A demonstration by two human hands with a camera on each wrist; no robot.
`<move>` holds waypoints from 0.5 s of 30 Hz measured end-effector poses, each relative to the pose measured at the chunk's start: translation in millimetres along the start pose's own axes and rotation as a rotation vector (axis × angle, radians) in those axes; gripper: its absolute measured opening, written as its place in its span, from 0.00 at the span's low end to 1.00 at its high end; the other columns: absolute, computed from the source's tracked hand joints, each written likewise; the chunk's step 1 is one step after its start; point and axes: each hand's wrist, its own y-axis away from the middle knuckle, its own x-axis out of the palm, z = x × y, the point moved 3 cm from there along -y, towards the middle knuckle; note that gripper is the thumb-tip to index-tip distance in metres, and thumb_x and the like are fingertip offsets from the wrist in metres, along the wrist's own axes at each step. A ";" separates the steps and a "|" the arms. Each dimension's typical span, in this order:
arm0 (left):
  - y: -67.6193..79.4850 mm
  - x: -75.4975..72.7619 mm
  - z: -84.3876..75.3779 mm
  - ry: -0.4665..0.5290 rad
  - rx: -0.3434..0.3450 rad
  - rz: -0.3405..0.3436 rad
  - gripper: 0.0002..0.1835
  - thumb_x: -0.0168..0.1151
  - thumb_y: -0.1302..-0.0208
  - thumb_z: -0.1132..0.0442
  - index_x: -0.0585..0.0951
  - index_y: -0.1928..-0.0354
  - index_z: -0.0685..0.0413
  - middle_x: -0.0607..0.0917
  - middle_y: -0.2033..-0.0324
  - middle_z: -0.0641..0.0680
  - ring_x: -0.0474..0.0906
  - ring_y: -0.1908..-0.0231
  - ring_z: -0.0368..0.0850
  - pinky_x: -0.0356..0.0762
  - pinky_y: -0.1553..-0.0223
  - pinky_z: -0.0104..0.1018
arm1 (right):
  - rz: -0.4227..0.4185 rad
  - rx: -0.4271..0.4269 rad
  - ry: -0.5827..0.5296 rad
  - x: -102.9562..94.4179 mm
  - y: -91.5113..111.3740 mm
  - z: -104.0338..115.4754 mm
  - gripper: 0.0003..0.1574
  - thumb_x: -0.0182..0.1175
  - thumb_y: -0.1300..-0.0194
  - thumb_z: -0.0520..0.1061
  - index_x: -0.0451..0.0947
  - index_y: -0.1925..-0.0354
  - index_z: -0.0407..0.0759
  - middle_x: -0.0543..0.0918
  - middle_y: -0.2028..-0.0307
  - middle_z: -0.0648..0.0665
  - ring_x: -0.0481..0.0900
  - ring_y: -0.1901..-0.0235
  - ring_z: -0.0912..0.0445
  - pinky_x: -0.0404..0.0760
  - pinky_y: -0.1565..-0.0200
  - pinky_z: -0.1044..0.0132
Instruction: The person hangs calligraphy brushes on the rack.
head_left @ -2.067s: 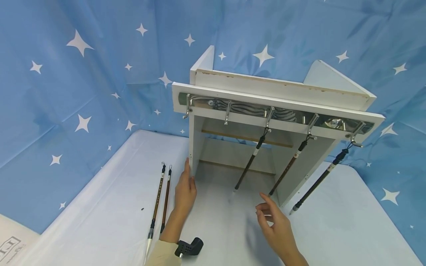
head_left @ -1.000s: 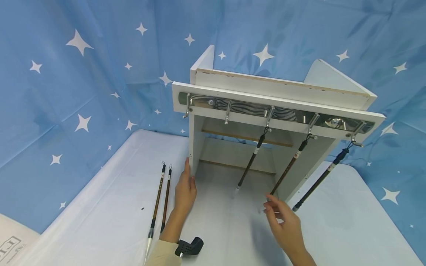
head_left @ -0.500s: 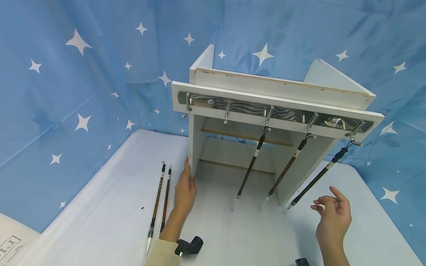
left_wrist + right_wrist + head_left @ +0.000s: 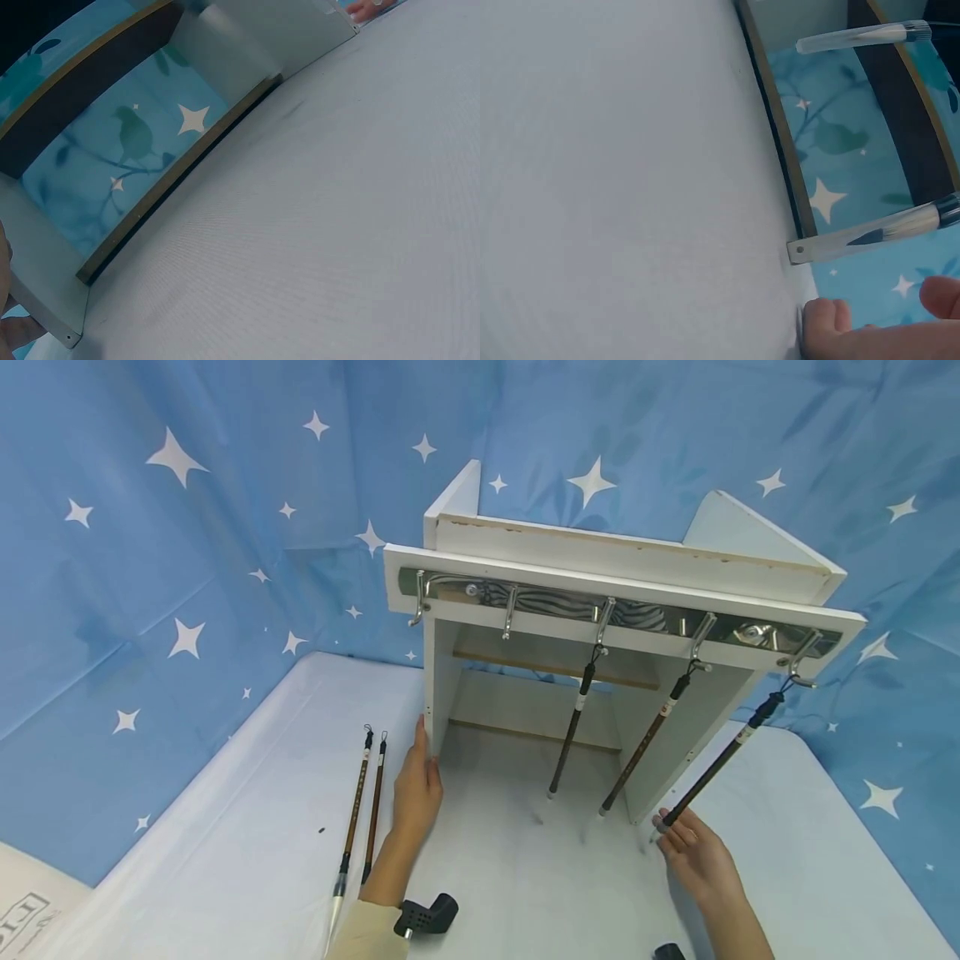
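Note:
A white hook rack (image 4: 525, 539) stands on the table with a metal hook strip across its front. My left hand (image 4: 417, 789) holds the lower front edge of its left side panel; in the left wrist view the panel lies between thumb and fingers. Three calligraphy brushes hang by loops: one brush (image 4: 573, 727) from the middle hook, another brush (image 4: 645, 739) beside it, and a third brush (image 4: 720, 768) from the rightmost hook. My right hand (image 4: 701, 860) is at that third brush's lower tip, fingers loosely extended against it. Clear caps cover the bristles.
Two more brushes, a longer one (image 4: 356, 814) and a shorter one (image 4: 375, 810), lie left of the rack on the white table (image 4: 262, 860). The two left hooks (image 4: 510, 614) carry nothing. A blue star-patterned cloth (image 4: 225, 527) hangs behind.
My right hand has moved right, from the second-from-right brush to the rightmost one, passing out to its right on the way. The middle brush has swung slightly. My left hand has stayed put.

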 end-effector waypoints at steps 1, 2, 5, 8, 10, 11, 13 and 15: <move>0.0 0.3 -0.4 0.001 0.002 -0.001 0.37 0.48 0.34 0.71 0.46 0.28 0.46 0.73 0.46 0.66 0.73 0.47 0.61 0.78 0.54 0.51 | 0.026 0.000 -0.006 1.0 0.5 -0.9 0.44 0.35 0.28 0.56 0.19 0.31 0.46 0.48 0.37 0.44 0.32 0.29 0.52 0.37 0.29 0.65; -0.1 0.4 -0.7 0.003 0.005 -0.002 0.37 0.48 0.34 0.71 0.46 0.29 0.46 0.73 0.45 0.66 0.73 0.47 0.61 0.78 0.54 0.51 | 0.048 -0.007 0.004 1.4 0.5 -1.8 0.45 0.34 0.28 0.57 0.18 0.32 0.44 0.45 0.35 0.41 0.30 0.29 0.51 0.35 0.29 0.63; -0.6 0.2 -2.0 0.010 0.013 -0.008 0.36 0.48 0.34 0.71 0.47 0.29 0.47 0.73 0.45 0.66 0.73 0.47 0.61 0.78 0.54 0.51 | 0.076 -0.039 0.052 1.8 -1.0 -3.8 0.45 0.36 0.28 0.55 0.18 0.32 0.43 0.35 0.31 0.39 0.28 0.29 0.51 0.33 0.29 0.61; -1.5 -0.8 -3.2 0.016 0.014 -0.019 0.36 0.49 0.35 0.71 0.47 0.29 0.47 0.72 0.45 0.66 0.73 0.47 0.62 0.78 0.54 0.52 | 0.106 -0.089 0.140 4.1 -4.1 -4.9 0.44 0.36 0.27 0.49 0.18 0.31 0.44 0.27 0.30 0.39 0.27 0.29 0.49 0.32 0.29 0.58; -2.1 -0.9 -3.2 0.017 0.006 -0.020 0.36 0.48 0.34 0.71 0.47 0.29 0.46 0.72 0.44 0.66 0.72 0.47 0.62 0.77 0.53 0.52 | 0.117 -0.118 0.175 7.1 -5.7 -5.3 0.44 0.38 0.29 0.44 0.18 0.31 0.46 0.27 0.30 0.38 0.27 0.30 0.49 0.32 0.29 0.57; -2.2 -0.9 -3.1 0.016 -0.001 -0.018 0.36 0.48 0.34 0.70 0.47 0.29 0.45 0.71 0.43 0.66 0.72 0.46 0.61 0.77 0.52 0.52 | 0.129 -0.134 0.196 9.4 -6.7 -5.4 0.45 0.38 0.29 0.42 0.18 0.31 0.46 0.27 0.30 0.38 0.26 0.30 0.48 0.31 0.30 0.55; -1.6 -0.4 -2.9 0.021 -0.017 -0.010 0.36 0.48 0.34 0.70 0.47 0.29 0.44 0.70 0.42 0.66 0.71 0.45 0.61 0.76 0.51 0.52 | 0.151 -0.162 0.226 14.2 -8.1 -6.0 0.47 0.39 0.31 0.38 0.17 0.31 0.48 0.25 0.30 0.37 0.25 0.30 0.45 0.28 0.31 0.52; -0.5 0.5 -2.6 0.031 -0.039 0.005 0.37 0.49 0.34 0.69 0.46 0.29 0.43 0.70 0.41 0.65 0.70 0.44 0.61 0.75 0.49 0.52 | 0.150 -0.193 0.280 19.8 -10.3 -6.1 0.48 0.41 0.32 0.38 0.19 0.30 0.54 0.24 0.30 0.39 0.24 0.31 0.44 0.26 0.32 0.48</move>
